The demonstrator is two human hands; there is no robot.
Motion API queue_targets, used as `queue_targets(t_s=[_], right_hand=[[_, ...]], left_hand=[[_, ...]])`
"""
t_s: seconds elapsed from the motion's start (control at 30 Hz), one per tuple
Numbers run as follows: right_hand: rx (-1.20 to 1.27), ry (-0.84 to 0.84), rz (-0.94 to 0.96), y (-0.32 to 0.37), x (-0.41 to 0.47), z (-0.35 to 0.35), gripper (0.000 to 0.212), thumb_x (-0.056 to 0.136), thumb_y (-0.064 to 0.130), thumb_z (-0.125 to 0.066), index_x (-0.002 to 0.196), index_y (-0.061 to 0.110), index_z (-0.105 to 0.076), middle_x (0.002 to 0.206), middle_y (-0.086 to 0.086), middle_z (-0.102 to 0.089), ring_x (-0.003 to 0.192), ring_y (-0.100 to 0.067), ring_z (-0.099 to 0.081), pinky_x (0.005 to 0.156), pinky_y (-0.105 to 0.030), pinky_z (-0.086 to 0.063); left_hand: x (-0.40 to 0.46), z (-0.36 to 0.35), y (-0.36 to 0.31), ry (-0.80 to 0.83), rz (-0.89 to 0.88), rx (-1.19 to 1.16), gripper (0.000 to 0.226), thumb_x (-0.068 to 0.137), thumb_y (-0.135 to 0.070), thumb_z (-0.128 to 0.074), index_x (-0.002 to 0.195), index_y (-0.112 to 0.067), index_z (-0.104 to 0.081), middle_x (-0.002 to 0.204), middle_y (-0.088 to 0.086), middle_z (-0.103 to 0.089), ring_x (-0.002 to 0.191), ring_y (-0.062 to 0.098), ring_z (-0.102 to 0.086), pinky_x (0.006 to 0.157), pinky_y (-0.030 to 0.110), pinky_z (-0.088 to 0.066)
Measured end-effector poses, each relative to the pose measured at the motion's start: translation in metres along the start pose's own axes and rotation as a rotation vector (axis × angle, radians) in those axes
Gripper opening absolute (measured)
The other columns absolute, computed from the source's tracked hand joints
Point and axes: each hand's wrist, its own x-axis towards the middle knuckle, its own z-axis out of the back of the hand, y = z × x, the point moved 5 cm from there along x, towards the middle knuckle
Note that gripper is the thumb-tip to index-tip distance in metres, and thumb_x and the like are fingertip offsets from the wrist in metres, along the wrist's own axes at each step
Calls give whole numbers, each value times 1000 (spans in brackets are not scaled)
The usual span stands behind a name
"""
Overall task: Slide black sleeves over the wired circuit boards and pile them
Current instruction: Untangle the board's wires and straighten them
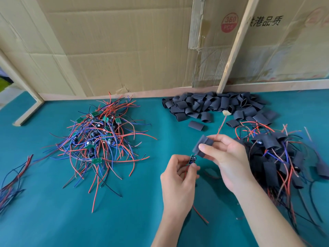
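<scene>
Black heat-shrink sleeve (203,146), flattened and slightly blurred, sits pinched between the thumb and fingers of the right hand (225,158), with a red lead (220,128) already threaded through it and poking out past the fingers toward the back of the bench. The left hand (179,177) pinches the small circuit board (192,159) by its lower edge, just below and left of the sleeve's open mouth; more red wire (200,215) trails down past that wrist.

To do this step well, I judge the sleeve's mouth wants squeezing at its creases so it opens into an oval, then the board should be fed in narrow end first, along the line of the leads. Keeping the threaded lead taut should guide the board and stop the components catching the rim. Pushing askew would likely buckle the soft tubing.

Finished pieces lie in the sleeved pile (277,157) just right of the right hand, so the drop is short. Bare wired boards wait in a tangle (97,138) well to the left, and loose empty sleeves (213,106) are heaped at the back.

Everything rests on a teal bench mat (124,220). A few stray wire bundles (12,182) lie at its left edge. Corrugated cardboard sheets (115,41) propped on pale wooden battens (236,45) wall off the back; one carries a red round sticker (229,22) and printed characters.
</scene>
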Motion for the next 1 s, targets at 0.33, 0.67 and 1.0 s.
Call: queue_targets(t_s=[0.33,0.67,1.0], right_hand=[[-195,46,44,-4,-1,-5,22,84,1,-81,102,8,-71,88,-11,-80,82,-29,-77,73,-34,-62],[-143,183,-133,-10,-7,-13,23,84,6,-81,99,0,-65,86,-21,-76,71,-28,-70,60,-29,-57],[68,148,-111,10,-12,-12,37,70,19,-79,100,7,-61,89,-16,-77,79,-27,-61,62,-26,-47]], left_hand=[[1,2,1,-3,-2,16,23,99,-3,-62,95,-25,-66,96,-4,-78,88,16,-77,78,32,-63],[0,7,3,-77,39,84,31,97,-11,-66,80,-31,-51,78,0,-74,62,18,-74,55,19,-52],[-2,-2,-5,54,24,39,31,92,-42,-62,78,-16,-55,70,9,-68,58,16,-67,56,27,-52]])
